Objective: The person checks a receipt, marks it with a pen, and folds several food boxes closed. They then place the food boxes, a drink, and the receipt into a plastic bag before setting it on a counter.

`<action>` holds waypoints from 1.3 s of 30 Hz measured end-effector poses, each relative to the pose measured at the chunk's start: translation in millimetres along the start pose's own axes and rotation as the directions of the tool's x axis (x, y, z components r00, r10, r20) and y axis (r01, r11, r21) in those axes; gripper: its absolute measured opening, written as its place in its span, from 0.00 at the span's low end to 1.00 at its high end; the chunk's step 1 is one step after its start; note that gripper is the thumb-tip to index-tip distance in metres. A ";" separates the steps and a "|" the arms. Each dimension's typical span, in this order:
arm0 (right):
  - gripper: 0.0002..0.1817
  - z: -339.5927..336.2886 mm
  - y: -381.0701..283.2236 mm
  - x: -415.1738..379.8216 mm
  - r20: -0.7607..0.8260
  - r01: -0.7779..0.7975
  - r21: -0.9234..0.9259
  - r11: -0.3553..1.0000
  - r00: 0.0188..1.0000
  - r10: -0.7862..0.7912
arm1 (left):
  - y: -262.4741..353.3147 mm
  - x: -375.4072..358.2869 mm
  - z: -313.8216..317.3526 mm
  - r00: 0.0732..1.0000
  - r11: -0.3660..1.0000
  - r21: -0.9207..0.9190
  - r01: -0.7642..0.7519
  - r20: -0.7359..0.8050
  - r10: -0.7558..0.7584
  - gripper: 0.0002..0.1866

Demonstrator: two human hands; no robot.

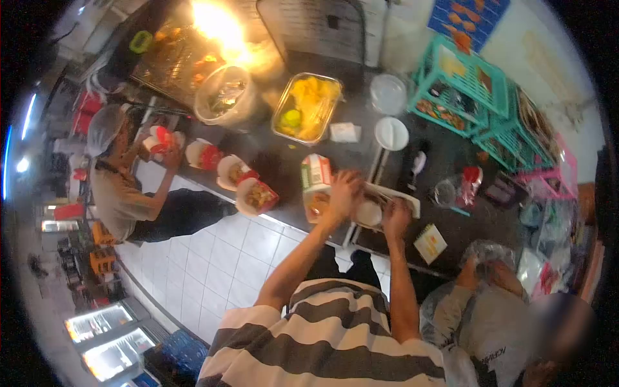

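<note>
My left hand (346, 193) is closed at the left side of an open cardboard box (382, 200), its fingers on the box's edge. My right hand (397, 216) is closed on the right side of the same box. A round white tub (369, 213) shows between my hands, in the box. Just left of my left hand stands a green, white and red carton (316, 173). Below it sits an open box with brown food (316, 206), partly hidden by my left wrist.
Several red and white food boxes (256, 195) line the counter's left edge, where a co-worker in a hair net (122, 174) stands. Another person (477, 309) is at the lower right. A tray of yellow food (307, 106), a bucket (222, 97) and green baskets (454, 87) stand behind.
</note>
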State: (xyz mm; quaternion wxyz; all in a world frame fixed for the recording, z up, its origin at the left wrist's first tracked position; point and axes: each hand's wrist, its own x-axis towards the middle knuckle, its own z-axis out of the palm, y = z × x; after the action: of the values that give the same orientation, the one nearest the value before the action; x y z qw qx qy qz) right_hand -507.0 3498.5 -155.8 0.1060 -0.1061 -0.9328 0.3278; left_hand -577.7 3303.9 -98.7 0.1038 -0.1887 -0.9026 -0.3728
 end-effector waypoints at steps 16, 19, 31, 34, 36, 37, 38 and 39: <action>0.11 -110.2 -48.5 119.5 0.314 -0.469 0.856 0.218 0.806 0.501 | -20.9 -74.2 -50.8 0.970 0.931 -0.273 0.244 0.081 -0.230 0.20; 0.07 -99.7 -9.2 193.0 0.262 -0.379 0.920 0.098 0.783 0.563 | -18.9 -89.9 -64.8 0.955 0.858 -0.425 0.290 0.079 -0.284 0.17; 0.13 -137.6 -44.9 256.3 0.271 -0.341 0.714 0.611 0.940 0.207 | -9.0 -119.8 -89.2 0.830 0.704 -0.473 0.530 0.119 -0.545 0.13; 0.13 -157.4 0.2 331.1 -0.313 0.117 0.246 0.962 0.949 -0.035 | -14.0 -121.5 -77.8 0.781 0.665 -0.457 0.591 0.120 -0.613 0.13; 0.12 -180.2 4.2 392.7 -0.464 0.045 0.258 0.965 0.882 0.083 | -8.9 -118.5 -71.8 0.723 0.594 -0.492 0.636 0.113 -0.681 0.13; 0.14 -182.6 14.8 428.7 -0.479 -0.006 0.262 0.965 0.868 0.135 | -3.4 -117.0 -69.3 0.720 0.597 -0.489 0.636 0.099 -0.686 0.13; 0.16 -178.9 26.0 464.7 -0.496 -0.052 0.268 0.962 0.848 0.184 | 1.7 -116.4 -64.4 0.697 0.573 -0.527 0.628 0.053 -0.715 0.13; 0.16 -174.6 29.6 492.1 -0.494 -0.039 0.281 0.959 0.851 0.179 | 5.3 -116.5 -57.7 0.671 0.551 -0.566 0.614 0.006 -0.742 0.13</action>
State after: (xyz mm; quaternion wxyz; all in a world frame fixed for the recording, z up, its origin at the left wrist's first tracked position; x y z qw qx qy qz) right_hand -926.5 3755.5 21.7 0.3452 -0.2280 -0.8116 0.4126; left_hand -467.1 3235.6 -93.1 0.0006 0.2015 -0.7474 -0.6331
